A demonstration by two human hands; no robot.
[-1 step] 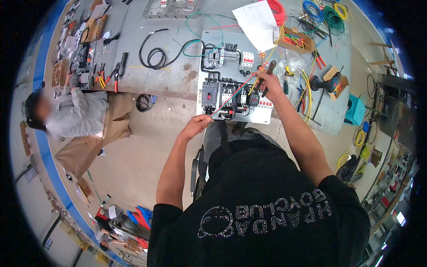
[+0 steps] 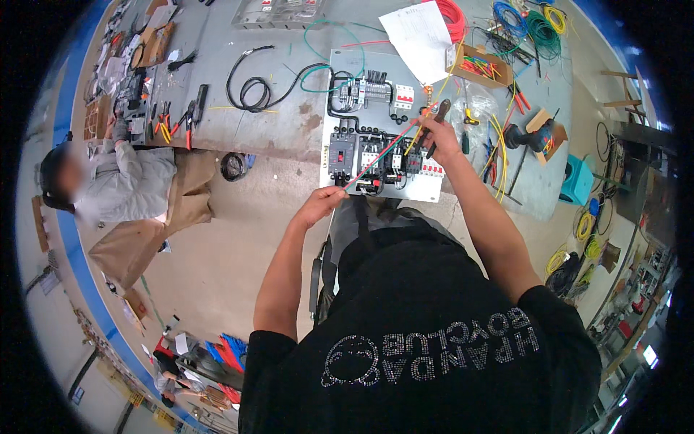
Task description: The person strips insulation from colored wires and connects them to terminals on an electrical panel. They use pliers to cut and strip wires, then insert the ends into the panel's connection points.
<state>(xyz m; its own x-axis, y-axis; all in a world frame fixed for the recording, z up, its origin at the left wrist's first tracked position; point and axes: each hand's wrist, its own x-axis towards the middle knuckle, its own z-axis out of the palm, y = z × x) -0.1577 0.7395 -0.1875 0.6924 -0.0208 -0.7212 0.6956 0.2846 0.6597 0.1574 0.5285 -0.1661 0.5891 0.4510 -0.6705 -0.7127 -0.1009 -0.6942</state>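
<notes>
My left hand [image 2: 320,205] is closed in a pinch on the near end of a red and a green wire [image 2: 377,161], which run together up to the right. They stretch over the mounting plate [image 2: 423,189], which carries black breakers, terminal blocks and dark wiring. At the far end of the wires my right hand [image 2: 442,137] is closed round dark-handled pliers [image 2: 439,114]; its fingertips are beside the wires. Whether the jaws grip a wire is too small to tell. A large black breaker [image 2: 340,155] sits near my left hand, and a red-switched breaker [image 2: 403,96] beyond my right.
On the grey bench [image 2: 289,134] lie a black cable [image 2: 253,94], a paper sheet [image 2: 416,40], a cardboard box of coloured pieces [image 2: 481,66] and several wire coils. A cordless drill [image 2: 531,136] stands at the right. Another person [image 2: 130,181] works at the left, near several pliers [image 2: 189,123].
</notes>
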